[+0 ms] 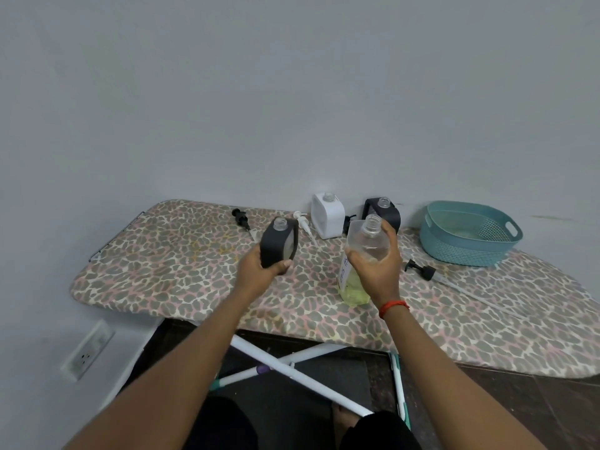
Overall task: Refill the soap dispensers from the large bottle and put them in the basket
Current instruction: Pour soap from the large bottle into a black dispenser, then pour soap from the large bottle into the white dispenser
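Legend: my left hand (263,267) curls its fingers round the base of the held black dispenser (281,241), open neck up. My right hand (376,271) wraps the shoulder of the large bottle (367,241), uncapped, with pale green soap low inside and its base at or just above the ironing board (162,261). I judge pouring comes next: bring the 2 narrow necks close, tip slowly, and keep the dispenser steady. Count: 3 dispensers, this one plus the white dispenser (327,216) and far black dispenser (388,211) beyond my right hand; 1 large bottle; 1 basket (454,248) right of my right hand, holding no dispenser; 3 loose pumps, a black pump (241,217) beyond my left hand, a white pump (302,222) between my hands, a long-tubed pump (422,271) right of my right hand.
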Available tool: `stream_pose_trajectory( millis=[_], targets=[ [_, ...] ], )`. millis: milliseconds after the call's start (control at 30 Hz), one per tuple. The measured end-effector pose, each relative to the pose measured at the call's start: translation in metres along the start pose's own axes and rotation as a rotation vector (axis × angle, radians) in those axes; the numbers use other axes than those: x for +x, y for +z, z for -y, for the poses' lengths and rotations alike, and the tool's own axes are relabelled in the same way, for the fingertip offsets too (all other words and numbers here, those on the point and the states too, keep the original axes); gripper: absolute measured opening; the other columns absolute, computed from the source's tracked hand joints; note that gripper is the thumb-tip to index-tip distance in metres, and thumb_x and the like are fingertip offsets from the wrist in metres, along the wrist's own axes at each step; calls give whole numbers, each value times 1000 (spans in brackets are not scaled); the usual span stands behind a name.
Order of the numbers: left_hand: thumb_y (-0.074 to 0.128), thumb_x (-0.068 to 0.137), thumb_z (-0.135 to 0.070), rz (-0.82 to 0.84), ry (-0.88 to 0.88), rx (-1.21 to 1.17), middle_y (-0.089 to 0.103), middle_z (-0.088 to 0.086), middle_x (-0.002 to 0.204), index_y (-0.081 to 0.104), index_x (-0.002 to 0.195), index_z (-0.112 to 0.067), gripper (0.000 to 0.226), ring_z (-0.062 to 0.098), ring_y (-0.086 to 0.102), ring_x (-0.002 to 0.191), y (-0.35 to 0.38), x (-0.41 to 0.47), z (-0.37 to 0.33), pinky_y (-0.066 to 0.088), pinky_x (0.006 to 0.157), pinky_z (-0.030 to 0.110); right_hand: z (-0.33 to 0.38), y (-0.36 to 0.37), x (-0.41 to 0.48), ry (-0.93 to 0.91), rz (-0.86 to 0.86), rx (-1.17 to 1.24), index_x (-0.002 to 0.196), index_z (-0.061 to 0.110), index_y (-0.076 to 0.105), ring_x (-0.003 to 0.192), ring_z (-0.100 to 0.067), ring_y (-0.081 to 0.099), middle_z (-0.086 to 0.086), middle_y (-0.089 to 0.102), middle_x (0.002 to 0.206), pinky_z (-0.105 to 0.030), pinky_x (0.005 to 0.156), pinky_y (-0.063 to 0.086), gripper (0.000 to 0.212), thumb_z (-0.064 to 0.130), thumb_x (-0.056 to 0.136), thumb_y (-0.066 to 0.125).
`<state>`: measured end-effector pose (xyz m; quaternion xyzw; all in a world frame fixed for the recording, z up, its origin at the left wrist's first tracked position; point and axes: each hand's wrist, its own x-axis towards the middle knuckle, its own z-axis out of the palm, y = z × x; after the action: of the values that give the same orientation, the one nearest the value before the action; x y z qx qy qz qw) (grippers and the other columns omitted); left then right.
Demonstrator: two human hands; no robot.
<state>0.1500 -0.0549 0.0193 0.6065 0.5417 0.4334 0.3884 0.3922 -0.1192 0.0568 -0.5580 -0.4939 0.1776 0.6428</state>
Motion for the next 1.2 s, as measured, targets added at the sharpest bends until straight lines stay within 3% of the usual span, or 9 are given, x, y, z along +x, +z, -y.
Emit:
stream_pose_trajectory(
  millis=[267,467,667,833,900,1000,1067,1133,1200],
  targets=[
    [94,74,-23,-48,-13,174,73,17,124,67,127,-4,63,33,70,114,-2,81,-5,58,97,50,-7,5,2,-85,-32,52,136,13,48,114,18,55,22,56,123,-4,95,41,75,-8,71,81],
    [93,76,-25,-167,-27,214,73,18,122,68,123,0,59,33,70,111,17,110,-8,58,88,37,-13,6,3,-118,-37,82,138,13,48,121,12,54,19,55,130,-9,100,41,76,6,69,80],
    [93,75,-30,-220,-54,254,74,17,119,69,120,1,59,32,70,110,27,135,-9,55,87,35,-14,6,4,-130,-11,139,139,10,48,124,9,52,12,55,134,-9,103,40,76,25,70,76],
    [92,77,-24,-207,-45,221,74,17,119,67,121,1,56,33,70,110,28,135,-4,52,84,31,-12,6,4,-132,-7,145,138,18,45,121,16,52,18,53,132,-6,98,42,78,17,69,80],
    [91,78,-22,-226,3,222,68,18,131,61,132,0,66,33,64,121,29,128,-8,49,91,30,-10,5,4,-128,-20,136,138,26,45,121,15,52,24,52,132,-9,99,44,78,20,69,80],
    [86,84,-26,-384,39,142,42,17,157,35,155,-3,91,29,43,142,39,99,-23,35,109,27,-9,6,3,-112,-34,135,136,37,45,123,10,54,28,53,132,-17,100,49,79,15,70,81],
    [85,84,-34,-437,202,147,42,13,154,36,154,-7,90,25,42,141,49,78,-26,33,110,24,-10,5,3,-115,-44,113,136,39,44,124,7,54,28,54,132,-25,102,51,80,13,70,81],
    [87,81,-40,-333,349,161,47,7,148,40,151,-12,88,18,46,137,58,65,-24,38,111,23,-9,5,3,-109,-48,112,136,39,45,124,4,56,30,55,131,-32,102,53,79,14,71,82],
    [90,76,-46,-177,360,170,45,5,151,39,153,-14,97,16,45,139,66,65,-23,39,114,28,-7,6,2,-109,-53,113,137,39,45,125,0,57,33,56,131,-40,101,55,78,17,71,81]
  ],
)
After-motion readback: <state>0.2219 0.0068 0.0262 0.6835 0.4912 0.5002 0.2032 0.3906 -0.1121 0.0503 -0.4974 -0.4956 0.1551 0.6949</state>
